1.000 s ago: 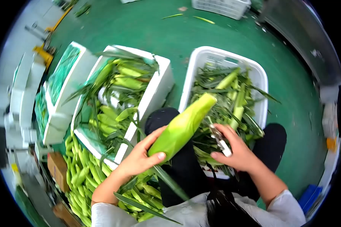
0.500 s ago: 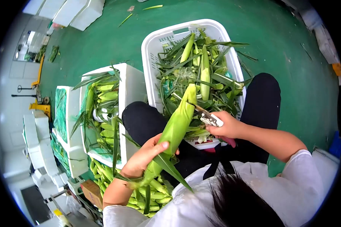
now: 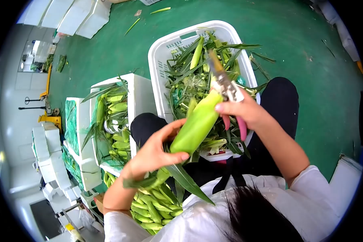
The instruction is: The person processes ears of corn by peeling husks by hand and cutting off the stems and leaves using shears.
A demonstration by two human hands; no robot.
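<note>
An ear of corn in its green husk [image 3: 197, 126] lies slanted across my lap, its tip pointing up and right. My left hand [image 3: 161, 147] is wrapped around its lower part, with long leaves trailing below the wrist. My right hand [image 3: 244, 111] grips pruning shears [image 3: 230, 89] with pink handles, blades pointing up past the tip of the ear. The right thumb presses against the husk near that tip. Below the ear stands a white plastic basket [image 3: 154, 66] full of husk leaves and trimmings.
Left of my knee, a white foam box [image 3: 142, 94] holds several husked ears. Beside it are more foam boxes [image 3: 92, 171] with green liners. A pile of corn [image 3: 153, 209] lies by my left side. A yellow pallet jack [image 3: 50, 117] stands at far left.
The shears have moved up and left against the tip of the ear, their blades now pointing upward. The ear has tilted further right, and my right thumb now touches it.
</note>
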